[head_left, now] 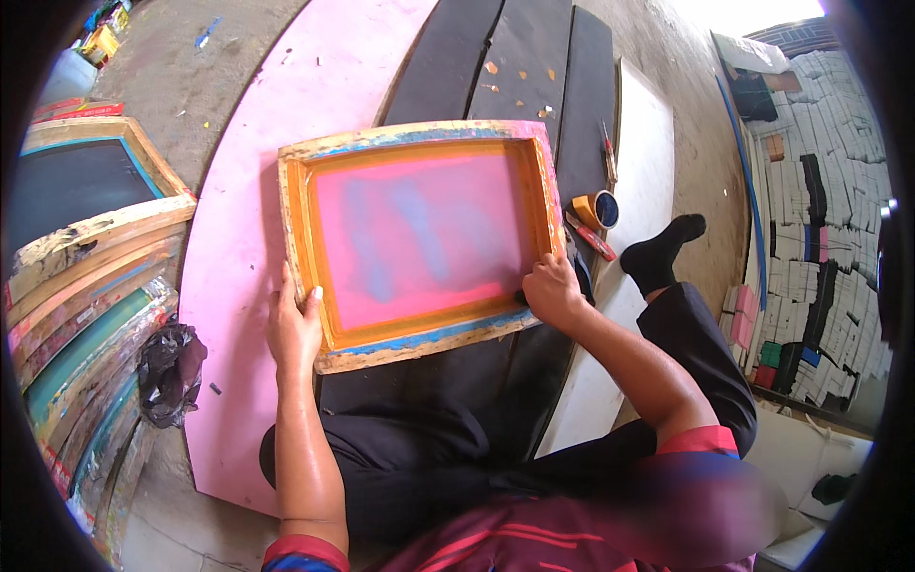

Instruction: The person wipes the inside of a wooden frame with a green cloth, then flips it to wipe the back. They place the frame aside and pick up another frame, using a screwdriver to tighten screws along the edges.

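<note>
A wooden screen-printing frame (429,357) with pink mesh and orange tape along its inner edges is tilted over the boards before me. Bluish and dark patches show through the mesh. My left hand (294,319) grips the frame's left side near the lower corner, thumb on the front. My right hand (555,289) is closed in a fist over the lower right corner. A small dark piece peeks out beside its fingers, and what it is I cannot make out. Just right of the frame lie a roll of tape (597,210) and a red-handled tool (591,236).
Stacked screen frames (95,238) stand at the left, with a crumpled black plastic bag (172,372) beside them. Beneath my work lie a pink board (238,219), dark planks (524,67) and a white board (640,133). Piled white bundles (820,219) stand far right. My black-socked foot (662,253) rests nearby.
</note>
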Demonstrator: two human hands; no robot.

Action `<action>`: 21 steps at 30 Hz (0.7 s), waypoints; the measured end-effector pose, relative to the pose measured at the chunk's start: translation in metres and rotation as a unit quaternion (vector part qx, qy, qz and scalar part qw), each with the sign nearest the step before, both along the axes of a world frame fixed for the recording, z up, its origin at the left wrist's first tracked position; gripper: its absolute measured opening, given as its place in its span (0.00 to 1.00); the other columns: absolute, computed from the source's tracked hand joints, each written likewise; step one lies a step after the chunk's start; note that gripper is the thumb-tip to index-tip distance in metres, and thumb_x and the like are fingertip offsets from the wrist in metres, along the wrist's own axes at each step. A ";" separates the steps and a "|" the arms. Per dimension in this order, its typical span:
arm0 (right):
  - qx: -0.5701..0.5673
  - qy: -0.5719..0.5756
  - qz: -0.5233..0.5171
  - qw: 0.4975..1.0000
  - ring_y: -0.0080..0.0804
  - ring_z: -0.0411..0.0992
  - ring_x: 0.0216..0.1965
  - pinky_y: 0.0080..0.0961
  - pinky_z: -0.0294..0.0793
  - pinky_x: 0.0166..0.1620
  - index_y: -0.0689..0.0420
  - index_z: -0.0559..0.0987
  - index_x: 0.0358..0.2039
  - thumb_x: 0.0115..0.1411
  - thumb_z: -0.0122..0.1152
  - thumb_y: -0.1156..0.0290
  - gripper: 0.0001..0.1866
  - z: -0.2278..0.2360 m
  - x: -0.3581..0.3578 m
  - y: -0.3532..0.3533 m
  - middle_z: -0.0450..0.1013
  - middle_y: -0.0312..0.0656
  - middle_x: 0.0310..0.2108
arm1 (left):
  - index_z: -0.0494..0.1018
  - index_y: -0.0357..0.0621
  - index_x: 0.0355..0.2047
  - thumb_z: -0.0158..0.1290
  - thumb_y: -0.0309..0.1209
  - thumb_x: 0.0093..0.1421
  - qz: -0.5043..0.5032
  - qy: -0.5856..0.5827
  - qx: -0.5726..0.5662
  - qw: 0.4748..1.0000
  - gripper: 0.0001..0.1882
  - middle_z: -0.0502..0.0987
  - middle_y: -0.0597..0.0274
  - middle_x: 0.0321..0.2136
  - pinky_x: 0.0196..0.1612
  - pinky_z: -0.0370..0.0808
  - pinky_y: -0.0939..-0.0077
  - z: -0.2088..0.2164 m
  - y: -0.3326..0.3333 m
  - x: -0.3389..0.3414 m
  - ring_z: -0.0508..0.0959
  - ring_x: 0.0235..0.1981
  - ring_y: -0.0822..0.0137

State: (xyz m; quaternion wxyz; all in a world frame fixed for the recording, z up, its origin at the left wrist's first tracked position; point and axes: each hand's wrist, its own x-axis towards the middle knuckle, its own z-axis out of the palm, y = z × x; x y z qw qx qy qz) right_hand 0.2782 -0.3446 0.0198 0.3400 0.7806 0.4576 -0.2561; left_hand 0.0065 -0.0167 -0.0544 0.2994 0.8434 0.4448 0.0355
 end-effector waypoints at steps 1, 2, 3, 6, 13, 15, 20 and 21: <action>0.036 -0.049 -0.018 0.998 0.41 0.81 0.50 0.38 0.79 0.49 0.50 0.92 0.41 0.63 0.67 0.63 0.11 -0.004 -0.004 -0.003 0.83 0.39 0.43 | 0.63 0.54 0.78 0.62 0.43 0.71 0.004 0.008 -0.010 1.000 0.38 0.81 0.46 0.50 0.52 0.82 0.50 0.005 0.000 0.003 0.84 0.49 0.43; 0.073 -0.097 -0.035 0.992 0.41 0.81 0.49 0.37 0.81 0.47 0.52 0.91 0.40 0.62 0.68 0.63 0.10 -0.012 -0.008 -0.006 0.82 0.40 0.42 | 0.63 0.55 0.78 0.62 0.43 0.71 0.008 0.017 -0.020 1.000 0.38 0.81 0.45 0.50 0.51 0.82 0.50 0.012 -0.002 0.005 0.84 0.49 0.43; 0.110 -0.144 -0.052 0.982 0.40 0.82 0.47 0.36 0.83 0.44 0.53 0.91 0.40 0.62 0.68 0.64 0.10 -0.022 -0.007 -0.007 0.81 0.40 0.42 | 0.63 0.55 0.78 0.62 0.43 0.71 0.013 0.025 -0.030 0.999 0.38 0.81 0.45 0.50 0.51 0.82 0.49 0.017 -0.002 0.007 0.84 0.49 0.43; 0.185 -0.259 -0.044 0.947 0.37 0.83 0.44 0.32 0.86 0.37 0.55 0.88 0.41 0.64 0.65 0.66 0.10 -0.050 0.022 0.018 0.78 0.41 0.41 | 0.63 0.55 0.78 0.63 0.43 0.71 0.005 0.024 -0.013 1.000 0.38 0.81 0.45 0.49 0.50 0.82 0.49 0.012 0.000 0.003 0.84 0.48 0.43; 0.335 -0.287 -0.205 0.874 0.43 0.84 0.52 0.36 0.90 0.43 0.60 0.84 0.48 0.69 0.60 0.69 0.12 -0.048 0.125 0.110 0.79 0.46 0.47 | 0.64 0.55 0.78 0.64 0.45 0.70 0.011 0.014 -0.033 0.999 0.39 0.81 0.46 0.51 0.51 0.81 0.50 0.015 0.000 0.003 0.83 0.49 0.44; 0.345 -0.245 -0.265 0.866 0.43 0.83 0.52 0.36 0.89 0.45 0.59 0.84 0.46 0.67 0.61 0.71 0.10 -0.055 0.130 0.122 0.79 0.47 0.48 | 0.64 0.53 0.78 0.64 0.45 0.69 0.010 0.013 -0.044 0.999 0.39 0.80 0.46 0.52 0.50 0.81 0.50 0.019 0.000 0.006 0.83 0.50 0.44; 0.479 -0.136 -0.298 0.814 0.53 0.80 0.53 0.48 0.82 0.54 0.60 0.84 0.43 0.66 0.59 0.73 0.09 -0.088 0.074 0.182 0.78 0.50 0.50 | 0.64 0.53 0.78 0.63 0.46 0.70 0.003 0.011 -0.032 0.999 0.40 0.79 0.46 0.52 0.50 0.81 0.49 0.016 0.002 0.000 0.83 0.51 0.44; 0.503 -0.122 -0.289 0.805 0.53 0.79 0.53 0.49 0.82 0.54 0.60 0.84 0.42 0.67 0.58 0.73 0.09 -0.091 0.060 0.197 0.78 0.50 0.50 | 0.64 0.53 0.78 0.63 0.47 0.70 0.001 0.010 -0.033 0.999 0.40 0.79 0.45 0.52 0.50 0.81 0.49 0.016 0.002 -0.002 0.82 0.52 0.44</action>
